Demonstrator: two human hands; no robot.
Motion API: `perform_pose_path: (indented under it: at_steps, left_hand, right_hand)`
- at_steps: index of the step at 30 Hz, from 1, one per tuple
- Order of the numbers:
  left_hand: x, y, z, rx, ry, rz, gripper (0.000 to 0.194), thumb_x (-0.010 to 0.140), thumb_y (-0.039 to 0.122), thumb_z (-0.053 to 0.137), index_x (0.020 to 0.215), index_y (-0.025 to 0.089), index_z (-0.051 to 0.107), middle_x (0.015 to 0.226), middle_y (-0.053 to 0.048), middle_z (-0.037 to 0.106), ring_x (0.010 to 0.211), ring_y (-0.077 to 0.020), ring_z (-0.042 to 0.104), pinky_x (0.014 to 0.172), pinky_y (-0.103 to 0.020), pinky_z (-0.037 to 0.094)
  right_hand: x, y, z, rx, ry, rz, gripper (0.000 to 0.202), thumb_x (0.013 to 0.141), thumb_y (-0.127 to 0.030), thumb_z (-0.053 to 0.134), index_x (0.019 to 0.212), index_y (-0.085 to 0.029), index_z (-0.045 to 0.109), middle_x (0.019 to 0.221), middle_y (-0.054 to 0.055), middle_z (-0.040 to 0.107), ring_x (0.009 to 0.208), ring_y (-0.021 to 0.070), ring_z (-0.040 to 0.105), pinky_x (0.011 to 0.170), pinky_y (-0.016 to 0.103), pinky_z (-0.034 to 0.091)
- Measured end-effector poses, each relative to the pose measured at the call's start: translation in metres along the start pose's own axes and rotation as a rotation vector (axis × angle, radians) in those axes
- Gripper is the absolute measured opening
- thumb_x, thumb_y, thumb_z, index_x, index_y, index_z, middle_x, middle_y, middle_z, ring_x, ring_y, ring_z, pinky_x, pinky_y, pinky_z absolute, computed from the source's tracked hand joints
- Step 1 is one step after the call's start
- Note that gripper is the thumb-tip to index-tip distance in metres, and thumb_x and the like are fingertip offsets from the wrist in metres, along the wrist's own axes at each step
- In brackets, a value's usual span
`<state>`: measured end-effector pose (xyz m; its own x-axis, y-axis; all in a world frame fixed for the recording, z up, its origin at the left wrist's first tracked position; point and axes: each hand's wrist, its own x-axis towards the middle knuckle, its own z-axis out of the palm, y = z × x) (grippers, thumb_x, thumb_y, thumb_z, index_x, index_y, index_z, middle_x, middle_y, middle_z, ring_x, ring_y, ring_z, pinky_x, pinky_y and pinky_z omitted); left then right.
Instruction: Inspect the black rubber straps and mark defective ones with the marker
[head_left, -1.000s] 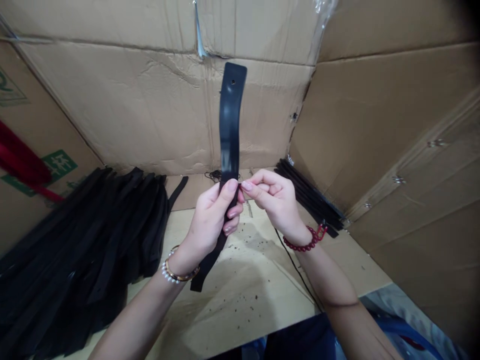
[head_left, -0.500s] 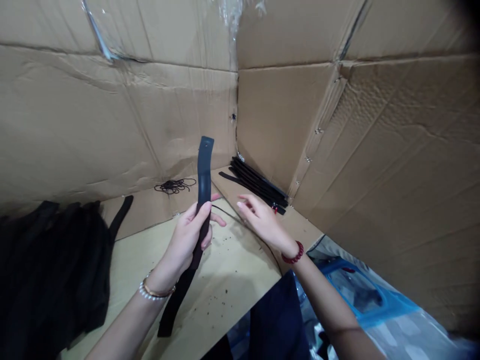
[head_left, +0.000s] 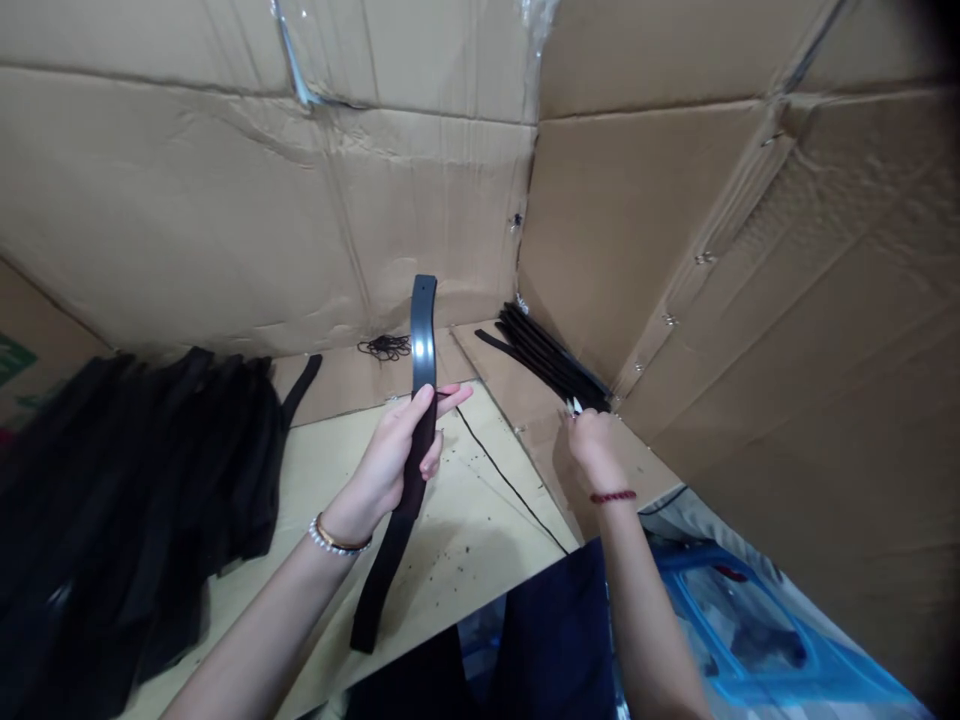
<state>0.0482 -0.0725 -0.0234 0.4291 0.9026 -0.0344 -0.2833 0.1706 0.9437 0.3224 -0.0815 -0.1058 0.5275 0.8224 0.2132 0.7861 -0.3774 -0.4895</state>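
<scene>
My left hand (head_left: 405, 440) is closed around a long, curved black strip (head_left: 424, 340). Its upper part is bare and shiny with a small hole near the top, and a dark fabric sleeve covers the lower part. A thin black cord (head_left: 499, 470) trails from near my left fingers down to the board's front edge; how it is held is hidden. At the right, my right hand (head_left: 592, 445) is closed on what looks like small scissors (head_left: 574, 407). Only their pale metal tips show, beside a stack of black strips (head_left: 551, 355).
A heap of black fabric pieces (head_left: 150, 500) covers the left side of the pale board (head_left: 465, 540). Tangled black cord (head_left: 385, 347) lies by the back cardboard wall (head_left: 435, 190). Cardboard also rises on the right. A blue-framed clear plastic bag (head_left: 757, 620) sits below right.
My right hand has moved right, from open near the cord to closed on the small scissors beside the stack. My left hand keeps its hold on the strip. The view has shifted left.
</scene>
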Motion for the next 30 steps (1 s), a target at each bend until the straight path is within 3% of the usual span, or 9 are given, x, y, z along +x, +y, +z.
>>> perform_pose_path:
  at_steps: [2, 4, 6, 7, 9, 10, 16, 23, 30]
  left_hand:
    - [0.0, -0.003, -0.002, -0.018, -0.014, 0.013, 0.04, 0.094, 0.048, 0.055, 0.116, 0.016, 0.065, 0.136, -0.022, 0.063, 0.034, 0.0, 0.041, 0.033, -0.019, 0.034]
    - [0.001, -0.006, -0.003, -0.042, -0.033, 0.024, 0.04, 0.095, 0.047, 0.055, 0.117, 0.016, 0.065, 0.135, -0.022, 0.063, 0.033, -0.0001, 0.041, 0.033, -0.018, 0.033]
    - [0.002, -0.007, -0.003, -0.057, -0.055, 0.032, 0.04, 0.095, 0.047, 0.054, 0.118, 0.015, 0.065, 0.135, -0.023, 0.064, 0.033, -0.0001, 0.042, 0.032, -0.018, 0.032]
    - [0.001, -0.007, -0.002, -0.059, -0.064, 0.036, 0.04, 0.096, 0.047, 0.053, 0.117, 0.015, 0.065, 0.134, -0.023, 0.064, 0.033, 0.0, 0.042, 0.032, -0.018, 0.032]
    - [-0.001, -0.005, 0.0, -0.059, -0.079, 0.043, 0.04, 0.096, 0.046, 0.053, 0.116, 0.015, 0.066, 0.134, -0.023, 0.064, 0.033, -0.0001, 0.043, 0.032, -0.018, 0.032]
    - [-0.003, -0.004, 0.0, -0.057, -0.083, 0.041, 0.04, 0.096, 0.046, 0.054, 0.116, 0.014, 0.066, 0.133, -0.023, 0.064, 0.033, -0.0003, 0.044, 0.032, -0.018, 0.032]
    - [-0.009, 0.0, -0.003, -0.051, -0.059, 0.011, 0.049, 0.093, 0.049, 0.058, 0.123, 0.012, 0.066, 0.113, -0.022, 0.074, 0.033, -0.0029, 0.046, 0.032, -0.018, 0.035]
    - [-0.008, -0.003, -0.009, -0.058, -0.067, 0.018, 0.048, 0.094, 0.047, 0.057, 0.126, 0.013, 0.064, 0.108, -0.019, 0.076, 0.034, -0.0036, 0.046, 0.032, -0.018, 0.034]
    - [-0.008, -0.003, -0.01, -0.044, -0.062, -0.015, 0.053, 0.092, 0.049, 0.06, 0.13, 0.013, 0.064, 0.098, -0.017, 0.078, 0.032, -0.004, 0.045, 0.031, -0.018, 0.033]
  right_hand:
    - [-0.025, -0.011, -0.013, 0.114, -0.032, -0.044, 0.033, 0.101, -0.025, 0.042, 0.102, -0.002, 0.066, 0.101, 0.025, 0.067, 0.101, 0.0294, 0.063, 0.084, 0.04, 0.052]
    - [-0.055, -0.033, -0.024, 0.312, -0.097, -0.118, 0.037, 0.103, -0.038, 0.036, 0.111, -0.012, 0.062, 0.094, 0.01, 0.068, 0.075, 0.0169, 0.062, 0.068, 0.029, 0.051]
    - [-0.083, -0.061, -0.031, 0.932, -0.305, -0.124, 0.037, 0.098, -0.048, 0.049, 0.114, -0.016, 0.058, 0.079, 0.0, 0.059, 0.057, 0.0105, 0.05, 0.053, 0.023, 0.043]
    - [-0.096, -0.076, -0.032, 1.136, -0.429, -0.094, 0.036, 0.095, -0.051, 0.054, 0.109, -0.018, 0.06, 0.072, -0.004, 0.052, 0.052, 0.0076, 0.044, 0.048, 0.02, 0.037]
    - [-0.115, -0.102, -0.03, 1.39, -0.628, -0.002, 0.036, 0.094, -0.054, 0.055, 0.096, -0.018, 0.061, 0.06, -0.009, 0.039, 0.041, 0.0036, 0.031, 0.04, 0.017, 0.025]
    - [-0.121, -0.113, -0.027, 1.461, -0.668, 0.036, 0.036, 0.094, -0.055, 0.054, 0.092, -0.019, 0.059, 0.058, -0.01, 0.039, 0.039, 0.0029, 0.028, 0.037, 0.017, 0.022]
    - [-0.133, -0.143, -0.009, 1.599, -0.682, 0.09, 0.045, 0.089, -0.06, 0.06, 0.075, -0.018, 0.054, 0.049, -0.011, 0.04, 0.033, 0.0011, 0.02, 0.031, 0.015, 0.017]
    - [-0.128, -0.148, -0.009, 1.533, -0.634, 0.147, 0.055, 0.089, -0.071, 0.048, 0.073, -0.018, 0.054, 0.045, -0.009, 0.042, 0.033, 0.0023, 0.02, 0.031, 0.016, 0.016]
    - [-0.124, -0.151, -0.007, 1.497, -0.623, 0.113, 0.051, 0.09, -0.067, 0.051, 0.072, -0.019, 0.052, 0.041, -0.01, 0.04, 0.031, 0.0033, 0.022, 0.031, 0.017, 0.017]
